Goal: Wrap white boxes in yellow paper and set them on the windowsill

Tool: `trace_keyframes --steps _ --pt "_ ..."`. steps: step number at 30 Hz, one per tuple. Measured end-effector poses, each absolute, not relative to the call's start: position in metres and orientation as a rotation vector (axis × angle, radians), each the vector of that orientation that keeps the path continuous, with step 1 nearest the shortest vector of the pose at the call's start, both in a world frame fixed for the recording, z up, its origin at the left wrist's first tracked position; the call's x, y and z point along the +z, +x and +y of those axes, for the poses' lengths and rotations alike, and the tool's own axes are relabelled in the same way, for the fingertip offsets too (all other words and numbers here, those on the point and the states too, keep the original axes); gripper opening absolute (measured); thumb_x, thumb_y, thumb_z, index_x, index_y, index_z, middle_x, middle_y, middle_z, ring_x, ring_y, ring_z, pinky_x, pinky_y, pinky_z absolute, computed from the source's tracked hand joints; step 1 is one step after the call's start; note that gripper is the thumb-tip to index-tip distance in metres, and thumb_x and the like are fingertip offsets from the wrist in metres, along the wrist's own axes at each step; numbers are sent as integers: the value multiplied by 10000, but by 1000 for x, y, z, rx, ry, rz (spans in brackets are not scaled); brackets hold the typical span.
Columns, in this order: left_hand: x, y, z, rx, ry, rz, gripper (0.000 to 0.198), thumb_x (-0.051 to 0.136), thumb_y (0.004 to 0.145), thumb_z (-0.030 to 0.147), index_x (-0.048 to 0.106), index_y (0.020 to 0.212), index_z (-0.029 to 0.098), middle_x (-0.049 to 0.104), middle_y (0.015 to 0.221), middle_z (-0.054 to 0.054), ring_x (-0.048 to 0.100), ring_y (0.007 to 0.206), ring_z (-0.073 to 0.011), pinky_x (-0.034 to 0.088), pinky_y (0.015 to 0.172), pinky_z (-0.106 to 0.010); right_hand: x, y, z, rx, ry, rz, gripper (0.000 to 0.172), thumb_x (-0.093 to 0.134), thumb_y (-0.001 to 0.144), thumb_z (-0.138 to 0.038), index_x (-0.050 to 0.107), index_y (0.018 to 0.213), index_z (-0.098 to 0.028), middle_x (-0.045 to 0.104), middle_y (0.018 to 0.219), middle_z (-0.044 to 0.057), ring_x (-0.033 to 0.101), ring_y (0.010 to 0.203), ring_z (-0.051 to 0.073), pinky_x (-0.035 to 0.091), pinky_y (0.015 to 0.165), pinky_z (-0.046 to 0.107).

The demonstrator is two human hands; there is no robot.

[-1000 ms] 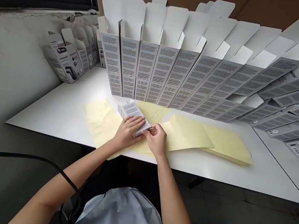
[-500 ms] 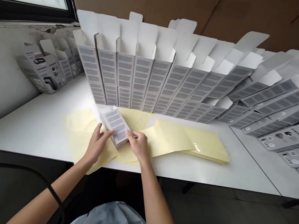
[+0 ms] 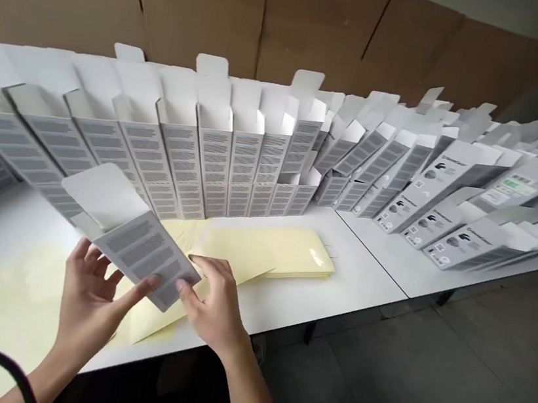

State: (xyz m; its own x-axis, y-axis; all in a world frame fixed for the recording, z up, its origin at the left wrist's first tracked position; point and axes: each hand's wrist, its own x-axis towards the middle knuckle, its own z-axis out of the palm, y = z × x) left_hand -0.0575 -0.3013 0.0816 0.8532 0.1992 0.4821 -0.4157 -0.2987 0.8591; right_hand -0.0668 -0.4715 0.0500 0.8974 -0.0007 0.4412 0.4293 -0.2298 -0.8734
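Dozens of open cartons [image 3: 215, 155] are being kept upright along the far edge of the worktop [image 3: 351, 291]; one carton [image 3: 143, 254] is being pinched between the left hand [image 3: 86, 309] and right hand [image 3: 216, 303] fingertips [image 3: 186, 286], yellow sheets [image 3: 292, 254] being left stacked beyond.

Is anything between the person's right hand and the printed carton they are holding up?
Nothing visible: the right hand touches the printed carton directly at its lower corner, and the yellow sheets lie below, not between them.

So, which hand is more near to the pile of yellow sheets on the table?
Right. The right hand is just in front of the yellow sheets; the left hand is farther away, to their left.
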Motion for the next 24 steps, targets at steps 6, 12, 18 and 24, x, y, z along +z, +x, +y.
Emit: trace_keyframes --steps 6,12,18,24 --pt "85 -24 -418 501 1735 -533 932 824 658 306 279 1413 276 423 1375 -147 496 1246 -278 557 925 -422 57 -69 -546 -1000 -2088 -55 709 652 816 -343 379 1447 -171 556 1317 151 515 1215 299 460 1002 455" --pt "56 28 -543 361 1693 -900 960 686 809 289 71 1546 257 209 1558 -168 321 1415 -274 443 1081 -425 38 -43 -651 -1015 -2123 438 603 628 790 -447 464 1267 -117 609 1144 189 594 1035 333 497 829 460" --pt "41 63 -642 82 1794 -951 637 505 825 151 360 1444 114 406 1460 -197 474 1298 -286 511 962 -412 28 14 -749 -940 -1990 724 606 735 582 -428 460 1054 -165 569 1137 181 579 1007 336 476 758 412" --pt "37 102 -683 -245 2024 -689 442 522 820 131 536 1257 70 658 1094 -154 622 1008 -266 489 890 -374 2 87 -791 -809 -1902 686 607 733 504 -411 420 961 -163 551 1112 172 559 1031 310 459 829 394"
